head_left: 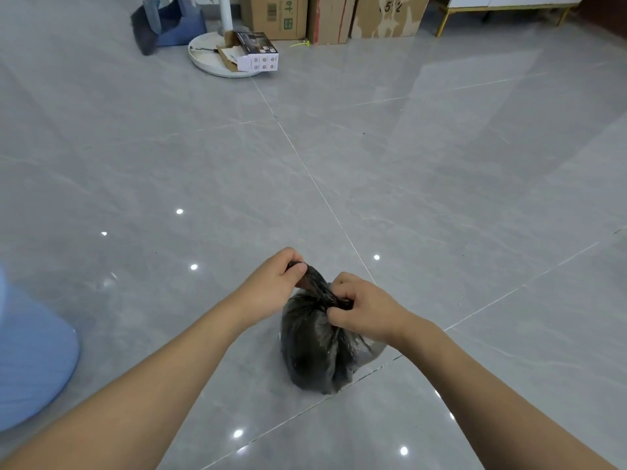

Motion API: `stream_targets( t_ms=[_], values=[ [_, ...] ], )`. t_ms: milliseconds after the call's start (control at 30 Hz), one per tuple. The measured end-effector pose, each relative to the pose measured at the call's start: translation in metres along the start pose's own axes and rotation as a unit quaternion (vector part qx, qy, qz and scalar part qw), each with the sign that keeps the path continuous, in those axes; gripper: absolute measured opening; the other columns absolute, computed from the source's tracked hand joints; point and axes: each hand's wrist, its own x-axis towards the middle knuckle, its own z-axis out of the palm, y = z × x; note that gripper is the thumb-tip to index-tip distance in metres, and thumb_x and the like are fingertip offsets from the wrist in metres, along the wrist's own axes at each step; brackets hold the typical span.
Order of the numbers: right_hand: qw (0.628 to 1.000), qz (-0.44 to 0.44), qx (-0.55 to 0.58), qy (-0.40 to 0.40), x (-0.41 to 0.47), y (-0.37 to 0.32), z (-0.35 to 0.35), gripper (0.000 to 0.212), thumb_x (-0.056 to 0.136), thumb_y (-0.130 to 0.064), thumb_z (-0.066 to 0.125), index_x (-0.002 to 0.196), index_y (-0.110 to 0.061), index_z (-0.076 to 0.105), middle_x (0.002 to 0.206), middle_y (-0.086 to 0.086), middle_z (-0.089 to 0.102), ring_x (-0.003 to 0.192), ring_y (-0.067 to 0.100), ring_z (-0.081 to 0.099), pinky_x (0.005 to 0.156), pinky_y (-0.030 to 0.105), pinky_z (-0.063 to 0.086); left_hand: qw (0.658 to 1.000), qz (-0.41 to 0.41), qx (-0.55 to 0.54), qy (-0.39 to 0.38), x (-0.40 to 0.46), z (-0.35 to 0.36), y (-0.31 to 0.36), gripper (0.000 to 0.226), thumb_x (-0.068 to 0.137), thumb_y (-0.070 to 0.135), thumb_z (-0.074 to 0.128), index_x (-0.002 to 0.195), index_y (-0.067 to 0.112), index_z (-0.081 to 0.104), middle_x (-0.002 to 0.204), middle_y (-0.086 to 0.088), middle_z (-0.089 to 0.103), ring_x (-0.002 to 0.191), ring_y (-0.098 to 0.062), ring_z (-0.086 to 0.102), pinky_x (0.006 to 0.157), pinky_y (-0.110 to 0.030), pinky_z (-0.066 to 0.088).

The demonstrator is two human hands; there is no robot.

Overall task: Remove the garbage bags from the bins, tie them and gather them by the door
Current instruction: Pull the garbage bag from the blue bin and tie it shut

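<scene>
Grey tiled floor (407, 171), black garbage bag (315, 347), both hands pinching its neck

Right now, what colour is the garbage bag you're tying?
Black, slightly see-through garbage bag; shows best in the head view.

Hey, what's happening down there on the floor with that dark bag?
A person is tying up a black garbage bag that sits on the grey tiled floor. The left hand pinches the twisted end of the bag's neck and pulls it up, while the right hand grips the neck lower down, close to the bag's body. No finished knot shows. Cardboard boxes stand along the far wall.
</scene>
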Motion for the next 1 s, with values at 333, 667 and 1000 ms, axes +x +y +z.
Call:
stream_targets(
  t_ms=[333, 667, 1000],
  values=[
    [0.879, -0.107, -0.376, 0.274, -0.002, 0.025, 0.010, 0.022, 0.077, -0.030, 0.043, 0.080, -0.021, 0.063, 0.068, -0.007, 0.061, 0.052, 0.019, 0.059, 0.040, 0.021, 0.030, 0.982, -0.021, -0.185, 0.020, -0.003, 0.027, 0.004, 0.017, 0.104, 0.015, 0.034, 0.094, 0.009, 0.046, 0.074, -0.014, 0.072, 0.081, -0.025, 0.070, 0.088, -0.038, 0.055],
    [0.848, -0.224, -0.342, 0.339, -0.012, 0.045, 0.004, 0.008, 0.089, -0.023, 0.052, 0.096, -0.018, 0.053, 0.066, -0.002, 0.062, 0.054, 0.023, 0.059, 0.040, 0.030, 0.042, 0.977, -0.054, -0.204, 0.013, -0.005, 0.042, 0.010, 0.017, 0.104, 0.022, 0.036, 0.093, 0.016, 0.046, 0.076, -0.008, 0.069, 0.068, -0.028, 0.067, 0.073, -0.044, 0.055],
    [0.918, -0.129, -0.285, 0.245, -0.013, 0.030, -0.006, 0.023, 0.094, -0.037, 0.044, 0.097, -0.022, 0.061, 0.083, -0.009, 0.064, 0.070, 0.016, 0.061, 0.051, 0.032, 0.048, 0.978, -0.077, -0.189, 0.043, -0.004, 0.043, 0.006, 0.020, 0.095, 0.024, 0.055, 0.107, 0.015, 0.042, 0.091, -0.008, 0.063, 0.065, -0.020, 0.063, 0.070, -0.035, 0.050]
  ],
)
